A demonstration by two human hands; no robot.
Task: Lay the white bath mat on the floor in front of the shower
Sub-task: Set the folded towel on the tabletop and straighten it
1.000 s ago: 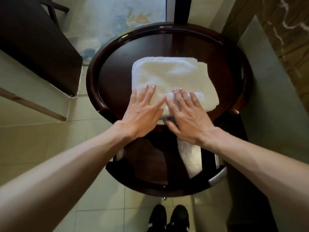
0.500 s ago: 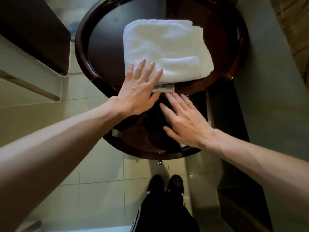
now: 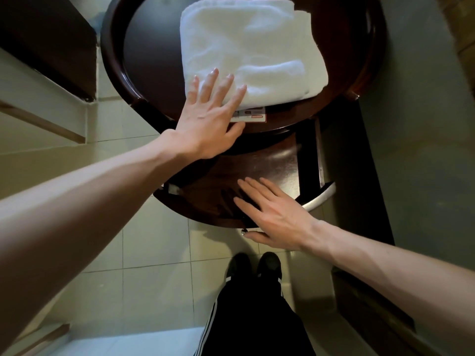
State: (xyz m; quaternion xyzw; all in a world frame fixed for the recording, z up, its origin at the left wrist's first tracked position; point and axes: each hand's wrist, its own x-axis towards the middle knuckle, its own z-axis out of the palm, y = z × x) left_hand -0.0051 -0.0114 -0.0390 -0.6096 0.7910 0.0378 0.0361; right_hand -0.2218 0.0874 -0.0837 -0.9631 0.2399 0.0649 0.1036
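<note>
Here: left grip (image 3: 208,119) flat, fingers on near edge of bath mat (image 3: 252,47); right grip (image 3: 272,214) spread, empty, apart.

One white bath mat (image 3: 246,47), one label (image 3: 253,116), one round bench (image 3: 112,55) and one lower shelf (image 3: 270,170) are counted; two shoes (image 3: 268,263); two hands: left hand (image 3: 205,124), right hand (image 3: 277,217).

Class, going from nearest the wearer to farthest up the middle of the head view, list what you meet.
Nearest first: striped black trousers → black shoes → right hand → left hand → folded white bath mat.
</note>
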